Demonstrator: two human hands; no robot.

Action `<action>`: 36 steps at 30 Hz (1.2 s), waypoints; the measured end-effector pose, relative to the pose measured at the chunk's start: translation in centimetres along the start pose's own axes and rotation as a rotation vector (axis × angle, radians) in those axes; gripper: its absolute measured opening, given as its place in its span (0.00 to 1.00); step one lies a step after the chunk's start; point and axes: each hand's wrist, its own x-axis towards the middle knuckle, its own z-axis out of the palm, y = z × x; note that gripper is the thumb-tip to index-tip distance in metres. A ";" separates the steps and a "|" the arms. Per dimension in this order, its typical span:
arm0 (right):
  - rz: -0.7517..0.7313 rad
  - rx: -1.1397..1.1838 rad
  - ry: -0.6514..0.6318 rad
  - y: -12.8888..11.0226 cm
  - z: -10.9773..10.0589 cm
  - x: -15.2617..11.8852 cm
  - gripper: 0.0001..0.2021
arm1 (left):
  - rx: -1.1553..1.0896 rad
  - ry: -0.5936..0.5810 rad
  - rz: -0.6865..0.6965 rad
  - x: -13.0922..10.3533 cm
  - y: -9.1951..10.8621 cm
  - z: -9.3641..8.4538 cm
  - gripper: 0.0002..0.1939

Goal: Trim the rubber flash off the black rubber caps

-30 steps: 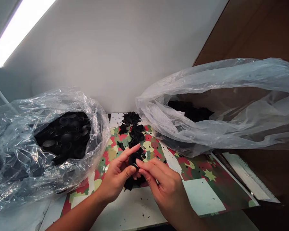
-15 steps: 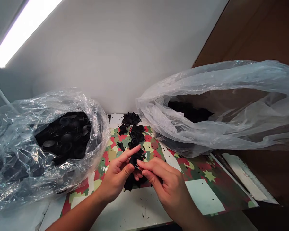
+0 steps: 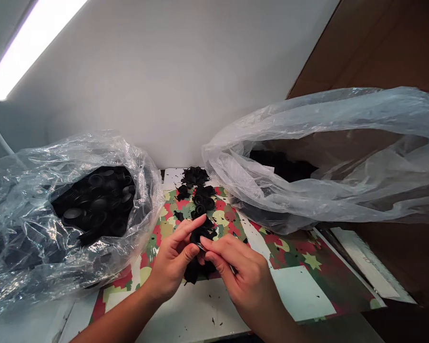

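Gripping a black piece (image 3: 199, 235), the left hand (image 3: 172, 265) holds it just ahead-left of the right hand (image 3: 243, 274), which pinches a thin, mostly hidden object (image 3: 201, 247) at its edge.

The clear, crumpled plastic bag (image 3: 25, 200) is glinting along glossy creases, and the black, round, ribbed caps (image 3: 98, 205) inside are looking matt, like rubber! The cloudy, translucent plastic bag (image 3: 300, 205) is giving a softer sheen. The black, round, rubbery-looking piece (image 3: 197, 235) is showing dull; the ragged black scraps (image 3: 195, 176) are looking rough. The smooth, camouflage-patterned sheet (image 3: 293, 255) is resembling printed paper, the brown, flat panel (image 3: 389, 47) matt cardboard.
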 end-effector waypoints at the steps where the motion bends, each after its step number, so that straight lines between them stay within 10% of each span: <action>1: -0.005 -0.017 0.007 -0.1 0.0 0.0 0.13 | -0.004 0.005 -0.003 0.0 0.0 0.0 0.32; 21: 0.203 0.151 0.115 -0.1 0.3 0.5 0.13 | -0.244 0.013 0.038 0.3 0.3 0.8 0.27; 29: 0.411 0.026 0.306 4.5 -2.5 -1.6 0.18 | -0.454 -0.065 0.023 0.6 0.4 1.2 0.21; 36: 0.332 -0.186 0.216 6.7 -4.2 -4.0 0.17 | -0.447 -0.035 -0.038 0.5 0.5 1.2 0.21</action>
